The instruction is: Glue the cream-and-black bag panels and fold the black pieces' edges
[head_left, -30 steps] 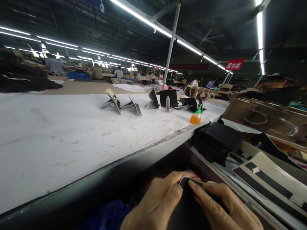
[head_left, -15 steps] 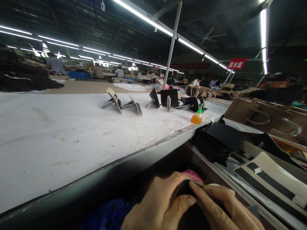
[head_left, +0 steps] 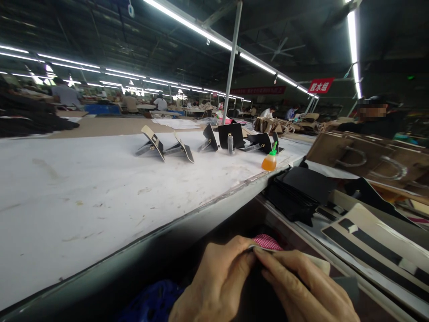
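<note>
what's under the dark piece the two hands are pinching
Under the dark piece, a bit of red-checked cloth shows past its top edge. The left hand and right hand cover the rest.

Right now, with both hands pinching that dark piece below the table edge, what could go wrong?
The left hand and right hand pinch the dark piece low at the picture's edge, so a crooked fold could go unnoticed. The orange glue bottle stands near the white table's edge, above the stack of black pieces; a knock might tip it onto them.
</note>
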Motion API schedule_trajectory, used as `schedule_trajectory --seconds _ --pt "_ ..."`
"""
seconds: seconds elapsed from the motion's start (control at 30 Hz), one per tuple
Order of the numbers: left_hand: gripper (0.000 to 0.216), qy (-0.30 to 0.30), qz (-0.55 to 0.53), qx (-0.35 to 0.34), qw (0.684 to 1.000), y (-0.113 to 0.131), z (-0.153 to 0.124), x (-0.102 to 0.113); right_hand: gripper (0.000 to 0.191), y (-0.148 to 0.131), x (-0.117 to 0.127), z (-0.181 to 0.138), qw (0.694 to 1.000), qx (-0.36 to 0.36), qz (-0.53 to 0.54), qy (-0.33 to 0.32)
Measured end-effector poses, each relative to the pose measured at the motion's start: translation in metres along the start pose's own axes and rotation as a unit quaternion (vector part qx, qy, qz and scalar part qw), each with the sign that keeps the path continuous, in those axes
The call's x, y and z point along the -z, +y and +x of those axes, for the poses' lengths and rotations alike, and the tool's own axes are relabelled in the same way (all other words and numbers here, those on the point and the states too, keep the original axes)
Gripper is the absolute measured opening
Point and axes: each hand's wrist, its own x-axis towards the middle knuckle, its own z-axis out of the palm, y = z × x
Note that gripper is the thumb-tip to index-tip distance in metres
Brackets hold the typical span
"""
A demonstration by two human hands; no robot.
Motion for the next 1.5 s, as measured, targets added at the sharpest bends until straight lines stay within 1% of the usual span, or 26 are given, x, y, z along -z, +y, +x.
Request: schedule_trajectory --seconds 0.07,0.17,0.23,0.27,0.33,0.47,0.57,0.63,0.73,0.8,0.9,0.93,1.0,1.1,1.2,1.3,1.5 --pt "0.028 0.021 -0.017 0.001 1.0 -0.003 0.0 0.001 0.028 0.0 0.0 -0.001 0.999 -0.04 -0.017 0.017" --pt "0.024 0.037 -0.044 0.002 0.998 -0.007 -0.002 0.003 0.016 -0.005 0.001 -0.003 0.987 -0.143 -0.033 0.059" --pt "0.023 0.04 -0.054 -0.005 0.998 -0.008 -0.002 0.005 0.01 -0.009 0.001 -0.003 0.98 -0.181 -0.031 0.076" --pt "0.022 0.045 -0.054 -0.011 0.997 -0.008 -0.002 0.005 0.008 -0.011 0.001 -0.003 0.979 -0.188 -0.027 0.08" --pt "0.021 0.054 -0.048 -0.02 0.997 -0.006 -0.001 0.006 0.005 -0.012 0.001 -0.002 0.978 -0.188 -0.014 0.085" --pt "0.023 0.039 -0.058 -0.037 0.997 -0.002 -0.002 0.004 0.006 -0.011 0.001 -0.001 0.978 -0.186 0.002 0.093" --pt "0.021 0.056 -0.075 -0.049 0.994 -0.005 -0.007 0.001 0.006 -0.012 0.0 0.0 0.978 -0.191 -0.002 0.083" --pt "0.018 0.062 -0.085 -0.044 0.993 -0.009 -0.008 -0.001 0.005 -0.011 -0.002 0.0 0.977 -0.197 -0.014 0.082" --pt "0.021 0.038 -0.107 -0.009 0.993 -0.014 -0.003 0.001 0.009 -0.008 -0.005 -0.003 0.972 -0.21 -0.043 0.094" --pt "0.026 0.019 -0.138 0.01 0.99 -0.014 0.003 0.003 0.015 -0.004 -0.006 -0.007 0.967 -0.222 -0.064 0.106" --pt "0.031 -0.015 -0.239 0.008 0.971 -0.01 0.011 0.006 0.019 0.002 -0.005 -0.014 0.958 -0.246 -0.087 0.123" --pt "0.032 -0.022 -0.271 0.005 0.962 -0.009 0.012 0.007 0.019 0.003 -0.004 -0.016 0.956 -0.251 -0.09 0.124" --pt "0.031 -0.019 -0.301 0.003 0.953 -0.007 0.013 0.007 0.018 0.004 -0.003 -0.018 0.957 -0.248 -0.091 0.121" --pt "0.029 0.003 -0.313 0.015 0.95 -0.007 0.012 0.005 0.017 0.004 -0.003 -0.017 0.959 -0.241 -0.091 0.117" --pt "0.027 0.011 -0.33 0.034 0.943 -0.008 0.01 0.004 0.016 0.003 -0.004 -0.015 0.959 -0.239 -0.085 0.124" --pt "0.028 0.015 -0.311 0.032 0.95 -0.009 0.01 0.005 0.013 0.002 -0.004 -0.015 0.958 -0.244 -0.073 0.129" --pt "0.032 0.003 -0.286 0.032 0.958 -0.011 0.007 0.006 0.013 0.0 -0.003 -0.016 0.958 -0.255 -0.075 0.111"
